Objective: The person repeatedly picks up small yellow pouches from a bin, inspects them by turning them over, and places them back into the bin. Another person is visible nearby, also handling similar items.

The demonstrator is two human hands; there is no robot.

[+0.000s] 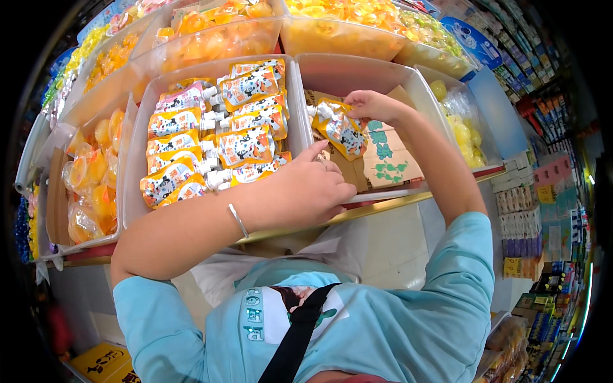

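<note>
My right hand [371,106] pinches the upper right edge of an orange and white spouted pouch [345,130], its white cap pointing left. The pouch is tilted over a clear plastic bin [418,96] with cardboard inside. Reaching across from the left, my left hand [303,190] is over the bin's near left corner. Its index finger stretches toward the pouch and the other fingers bend loosely, with nothing visible in them. In the neighbouring bin [143,115], similar pouches [246,145] lie in two overlapping columns, caps facing the middle; one has a pink top [181,97].
Printed cardboard [386,156] lines the right bin. Bins of orange jelly-like cups [96,172] and wrapped yellow-green items [465,131] flank these two. More filled bins [341,29] rise behind. A gold-coloured edge [357,214] runs along the display's front. Packed shelves [543,210] stand right.
</note>
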